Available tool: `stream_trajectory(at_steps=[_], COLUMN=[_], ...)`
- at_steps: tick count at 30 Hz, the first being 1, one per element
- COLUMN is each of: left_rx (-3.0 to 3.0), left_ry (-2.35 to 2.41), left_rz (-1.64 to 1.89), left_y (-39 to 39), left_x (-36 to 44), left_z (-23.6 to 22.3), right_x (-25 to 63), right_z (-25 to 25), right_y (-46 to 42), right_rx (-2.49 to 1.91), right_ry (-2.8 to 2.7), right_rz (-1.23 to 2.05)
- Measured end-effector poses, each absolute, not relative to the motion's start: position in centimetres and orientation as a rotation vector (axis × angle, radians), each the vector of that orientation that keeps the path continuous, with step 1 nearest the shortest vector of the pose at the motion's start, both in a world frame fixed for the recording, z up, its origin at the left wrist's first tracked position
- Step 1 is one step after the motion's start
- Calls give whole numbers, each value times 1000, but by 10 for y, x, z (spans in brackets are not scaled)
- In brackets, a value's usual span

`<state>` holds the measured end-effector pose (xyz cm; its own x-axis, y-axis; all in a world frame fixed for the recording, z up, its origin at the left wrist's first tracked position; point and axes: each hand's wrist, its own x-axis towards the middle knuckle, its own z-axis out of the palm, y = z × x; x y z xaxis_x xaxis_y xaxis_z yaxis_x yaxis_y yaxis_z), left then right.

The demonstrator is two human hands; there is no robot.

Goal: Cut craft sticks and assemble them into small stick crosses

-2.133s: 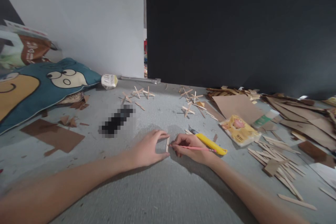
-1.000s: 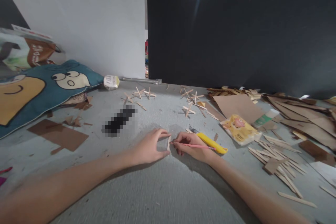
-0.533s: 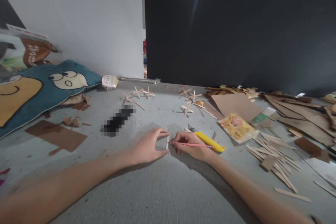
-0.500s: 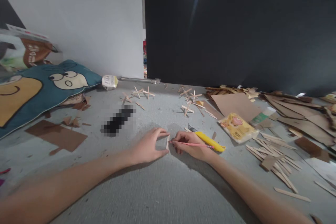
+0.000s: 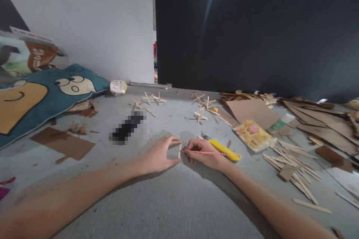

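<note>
A short, pale wooden craft stick piece (image 5: 180, 151) lies upright in the picture, its ends between the thumb and fingers of my left hand (image 5: 159, 155). My right hand (image 5: 202, 153) grips a pink pencil (image 5: 209, 153) in a writing hold, and the pencil's point meets the stick's right side or stops very close to it. Just beyond my right hand is a yellow utility knife (image 5: 226, 151), partly covered by the hand.
Star-shaped crossed sticks (image 5: 200, 115) stand farther back. On the right lie a yellow tissue packet (image 5: 254, 136), a glue stick (image 5: 282, 123), loose craft sticks (image 5: 300, 171) and cardboard scraps (image 5: 251, 111). Leftward are a blue cushion (image 5: 53, 97) and brown cardboard (image 5: 64, 143).
Both hands keep their hold and place, with the pencil point still at the stick. The view has shifted very slightly, so things on the left sit a little farther right.
</note>
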<state>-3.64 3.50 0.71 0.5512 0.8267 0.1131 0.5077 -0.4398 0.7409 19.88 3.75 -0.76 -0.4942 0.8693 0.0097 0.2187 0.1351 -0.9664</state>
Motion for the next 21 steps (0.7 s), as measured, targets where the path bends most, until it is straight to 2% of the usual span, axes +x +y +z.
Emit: stream_trajectory(at_steps=[14,21], left_rx=[2130,2270], left_ry=[1050,1101], left_rz=[650,649], left_y=[41,46], left_x=[-38,-33], left_z=[1,3], right_x=[197,194], right_z=[-7,-9], right_y=[43,47], right_rx=[-978,-959], right_ry=[-1803,-1731], right_rz=[1364,1167])
